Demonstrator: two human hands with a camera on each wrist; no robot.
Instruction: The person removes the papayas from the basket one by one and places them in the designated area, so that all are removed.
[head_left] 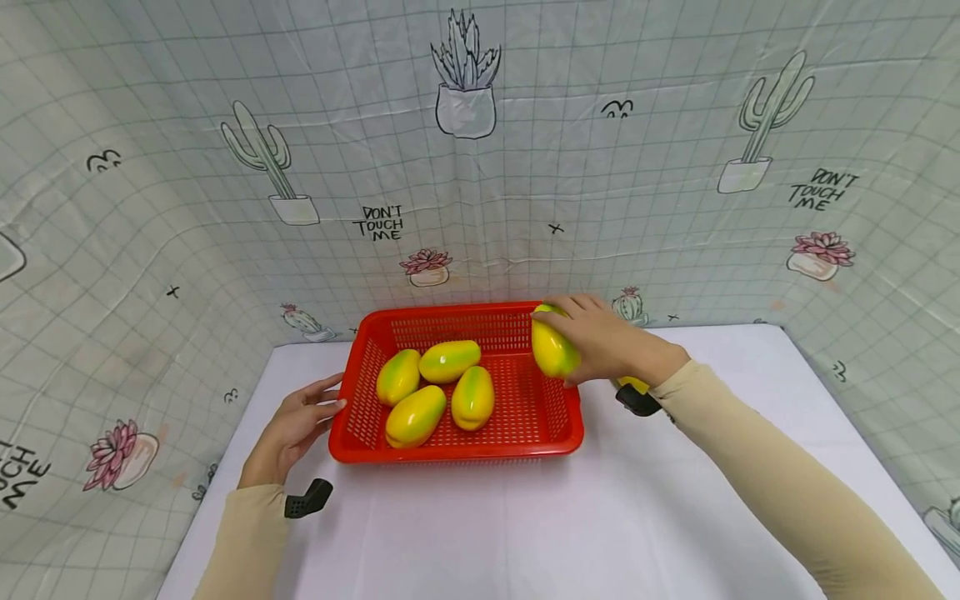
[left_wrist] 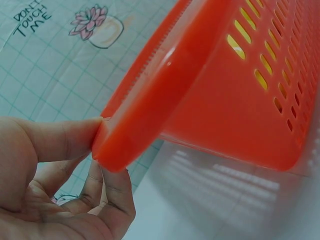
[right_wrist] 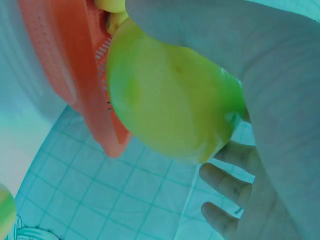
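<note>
My right hand (head_left: 600, 340) grips a glossy yellow-green papaya (head_left: 553, 343) above the right end of a red plastic basket (head_left: 457, 455). In the right wrist view that papaya (right_wrist: 170, 95) lies under the thumb, beside the basket's rim (right_wrist: 75, 75). Several similar papayas (head_left: 472, 398) lie together in the left and middle of the basket. At the basket's left end, my left hand (head_left: 294, 425) pinches the rim. The left wrist view shows its thumb and fingers on either side of the rim corner (left_wrist: 135, 135).
Another yellow fruit (head_left: 633, 384) sits on the white table (head_left: 450, 533) right of the basket, mostly hidden by the right wrist. A grid-patterned cloth (head_left: 525, 183) with plant drawings hangs behind the table and along its sides.
</note>
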